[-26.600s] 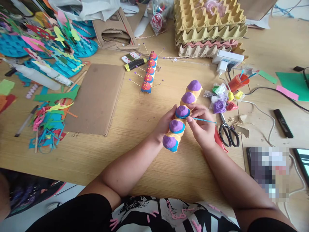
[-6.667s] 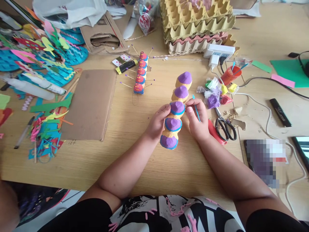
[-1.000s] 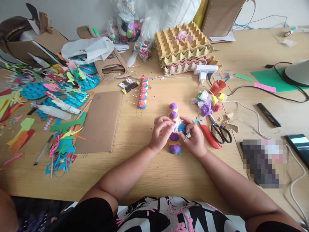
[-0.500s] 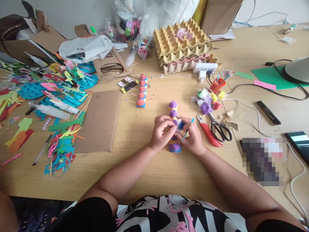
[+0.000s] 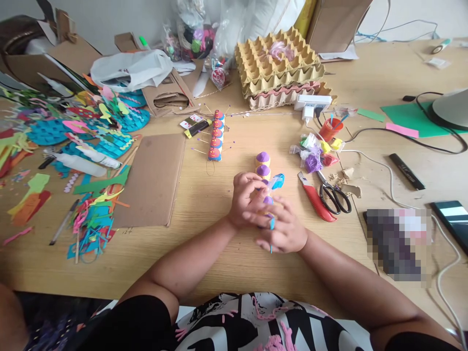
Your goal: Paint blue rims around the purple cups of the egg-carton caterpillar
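Fingers bent together, my left hand (image 5: 244, 199) pinches the clear plastic of a small bag with blue clay (image 5: 278, 181). My right hand (image 5: 287, 228) is beside it, a thin blue tool (image 5: 272, 224) held between its fingers. Under both hands runs a column of egg-carton cups with purple clay caps (image 5: 263, 157); its lower part is mostly hidden by the hands. Farther back stands a finished-looking strip of red and blue cups (image 5: 215, 141) with small faces and pins sticking out of its sides.
To the right lie a red cutter (image 5: 316, 200), black scissors (image 5: 334, 195), bagged clay (image 5: 312, 158) and an orange cup (image 5: 331, 129). Cardboard (image 5: 151, 180), glue bottles (image 5: 78, 163) and paper scraps are on the left. Egg trays (image 5: 278, 63) are stacked at the back.
My right hand has moved down toward me, off the blue clay bag, with the blue tool now pointing downward. The bag's blue end shows freely above the hands.
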The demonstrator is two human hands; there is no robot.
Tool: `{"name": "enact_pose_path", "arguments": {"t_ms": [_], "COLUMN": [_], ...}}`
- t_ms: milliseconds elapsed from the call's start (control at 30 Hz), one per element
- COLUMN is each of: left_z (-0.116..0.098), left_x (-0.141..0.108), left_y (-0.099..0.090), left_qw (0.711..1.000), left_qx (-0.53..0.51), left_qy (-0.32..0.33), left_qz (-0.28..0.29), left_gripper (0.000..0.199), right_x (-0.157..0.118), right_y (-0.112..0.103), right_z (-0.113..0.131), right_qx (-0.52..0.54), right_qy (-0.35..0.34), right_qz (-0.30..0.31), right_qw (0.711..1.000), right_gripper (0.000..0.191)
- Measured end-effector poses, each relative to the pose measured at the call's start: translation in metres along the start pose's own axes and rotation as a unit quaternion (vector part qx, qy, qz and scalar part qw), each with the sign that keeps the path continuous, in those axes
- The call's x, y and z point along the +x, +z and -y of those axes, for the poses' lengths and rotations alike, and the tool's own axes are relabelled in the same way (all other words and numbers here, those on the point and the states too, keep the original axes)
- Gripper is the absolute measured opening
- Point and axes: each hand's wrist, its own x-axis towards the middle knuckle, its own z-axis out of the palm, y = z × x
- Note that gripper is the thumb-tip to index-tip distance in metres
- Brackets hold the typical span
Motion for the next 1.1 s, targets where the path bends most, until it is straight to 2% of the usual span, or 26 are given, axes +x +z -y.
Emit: {"name": "enact_pose_path", "arguments": {"t_ms": [67, 100, 233, 267, 300, 367, 400, 433, 533, 633, 833, 1100], "left_z": [0.0, 0.0, 0.004, 0.005, 0.005, 0.005, 0.005, 0.004, 0.002, 0.001, 0.0, -0.001], "left_x": [-0.001, -0.001, -0.002, -0.002, -0.003, -0.003, -0.003, -0.003, -0.001, 0.002, 0.002, 0.004], "left_y": [0.001, 0.001, 0.004, 0.004, 0.004, 0.004, 0.003, 0.002, 0.0, -0.002, -0.002, 0.0], "left_qw": [1.0, 1.0, 1.0, 1.0, 1.0, 1.0, 1.0, 1.0, 1.0, 0.999, 0.996, 0.992], "left_qx": [-0.007, -0.012, -0.024, -0.024, -0.025, -0.027, -0.027, -0.025, -0.006, 0.022, 0.019, 0.005], "left_qy": [-0.008, -0.007, 0.01, 0.009, 0.005, 0.002, -0.001, -0.003, 0.009, 0.028, 0.09, 0.126], "left_qz": [-0.005, -0.009, -0.012, -0.014, -0.014, -0.014, -0.013, -0.016, -0.017, -0.018, -0.006, 0.02], "left_gripper": [0.015, 0.014, 0.015, 0.015, 0.015, 0.017, 0.017, 0.017, 0.014, 0.013, 0.004, 0.007], "right_x": [0.003, 0.003, 0.003, 0.003, 0.003, 0.004, 0.005, 0.005, 0.002, -0.001, -0.001, 0.0], "right_y": [0.0, -0.001, -0.004, -0.005, -0.004, -0.003, -0.002, -0.001, -0.003, -0.003, 0.004, 0.005], "right_z": [0.004, 0.003, -0.005, -0.006, -0.006, -0.005, -0.005, -0.006, -0.013, -0.02, -0.019, -0.021], "right_qx": [-0.003, -0.032, -0.158, -0.159, -0.145, -0.105, -0.099, -0.11, -0.145, -0.129, -0.068, -0.05], "right_qy": [-0.039, -0.034, 0.107, 0.112, 0.083, 0.009, -0.003, 0.021, 0.142, 0.24, 0.282, 0.301], "right_qz": [0.042, 0.034, -0.067, -0.078, -0.071, 0.009, 0.033, 0.023, -0.085, -0.161, -0.102, -0.099], "right_qw": [0.998, 0.998, 0.979, 0.978, 0.983, 0.994, 0.995, 0.993, 0.975, 0.949, 0.952, 0.947], "right_gripper": [0.025, 0.025, 0.021, 0.021, 0.026, 0.033, 0.033, 0.028, 0.014, 0.014, 0.026, 0.028]}}
